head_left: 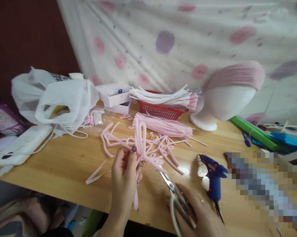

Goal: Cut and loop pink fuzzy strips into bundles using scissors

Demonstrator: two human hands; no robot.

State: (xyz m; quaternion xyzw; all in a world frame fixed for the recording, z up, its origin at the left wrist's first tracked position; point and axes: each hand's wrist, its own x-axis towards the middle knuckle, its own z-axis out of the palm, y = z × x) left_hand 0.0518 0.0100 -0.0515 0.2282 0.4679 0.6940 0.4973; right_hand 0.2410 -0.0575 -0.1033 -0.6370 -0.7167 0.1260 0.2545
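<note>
My left hand (126,171) is closed on a pink pipe-cleaner bow (141,136), whose loops rise above the thumb and spread to the right. One pink tail hangs below the fingers. In my right hand (197,210) is a pair of scissors (171,187) with pale handles. Their blades point up and left, with the tips at the lower right loops of the bow; whether they touch is unclear. Behind the bow lie loose bent pink pipe cleaners (168,148) and a bundle of straight pink ones (165,125).
A blue glue gun (213,177) stands on the wooden table (89,158) at right. Behind are a red basket (160,110) of pipe cleaners and a white foam head (227,98) wearing a pink band. Plastic bags (61,98) and a white power strip (22,144) are at left.
</note>
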